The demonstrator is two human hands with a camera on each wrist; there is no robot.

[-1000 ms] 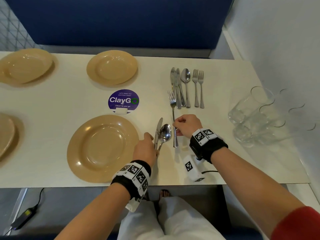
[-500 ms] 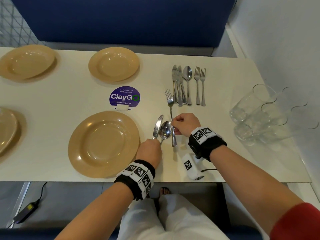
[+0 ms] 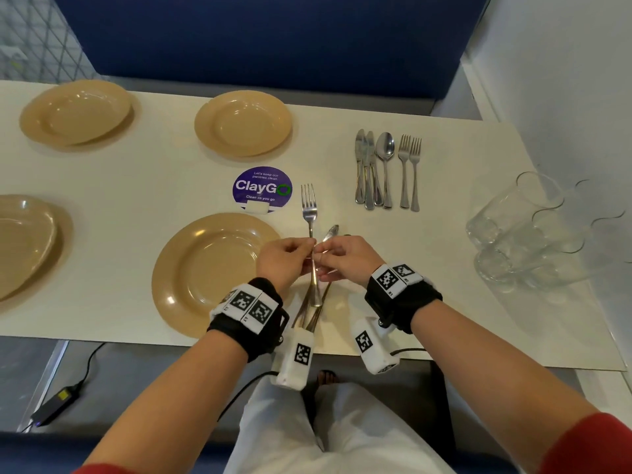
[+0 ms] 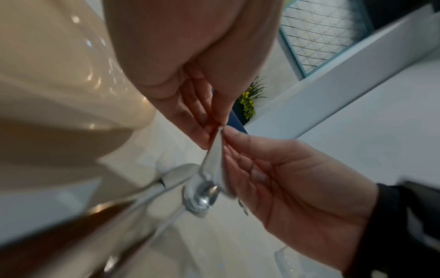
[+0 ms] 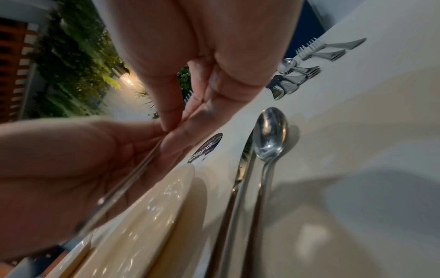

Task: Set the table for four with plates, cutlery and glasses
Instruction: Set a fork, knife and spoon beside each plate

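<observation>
A fork [image 3: 309, 206] is held just right of the near tan plate [image 3: 205, 275], its tines pointing away from me. My left hand [image 3: 307, 246] and right hand [image 3: 319, 253] meet on its handle, and each pinches it between thumb and fingertips. In the right wrist view the fork handle [image 5: 133, 176] runs above the plate rim [image 5: 166, 190]. A knife [image 5: 243, 163] and a spoon [image 5: 270, 131] lie side by side on the table right of the plate. In the head view only the knife tip [image 3: 331, 231] shows past my right hand.
Three more tan plates [image 3: 242, 123] [image 3: 75, 111] [image 3: 24, 241] sit at the other places. Spare knives, a spoon and two forks [image 3: 386, 169] lie in a row at the far right. Several glasses [image 3: 519, 234] stand by the right wall. A purple sticker [image 3: 262, 189] marks the middle.
My right hand carried the fork left, across the knife and spoon, towards the plate. My left hand left the knife and spoon and came up to pinch the fork handle.
</observation>
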